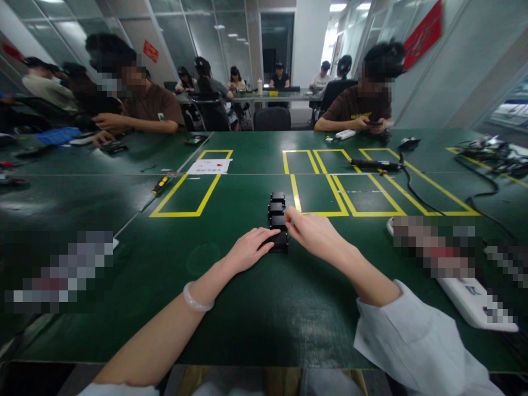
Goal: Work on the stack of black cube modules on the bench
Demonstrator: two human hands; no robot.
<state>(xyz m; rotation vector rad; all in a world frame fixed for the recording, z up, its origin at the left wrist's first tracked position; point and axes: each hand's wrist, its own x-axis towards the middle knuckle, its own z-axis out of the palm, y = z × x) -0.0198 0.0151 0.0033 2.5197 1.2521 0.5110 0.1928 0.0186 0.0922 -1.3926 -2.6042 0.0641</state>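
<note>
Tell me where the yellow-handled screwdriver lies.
Head view, left of centre: the yellow-handled screwdriver lies on the green table, at the yellow-taped rectangle's left edge.

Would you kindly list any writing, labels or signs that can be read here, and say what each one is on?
No text can be read for certain.
White sheet on the green table: red print, too small to read.
Brown shirt of the person opposite: yellow lettering, blurred.
Red wall signs: characters too blurred to read.
White power strip: marks too small.
Black blocks at the hands: no label visible.
</note>
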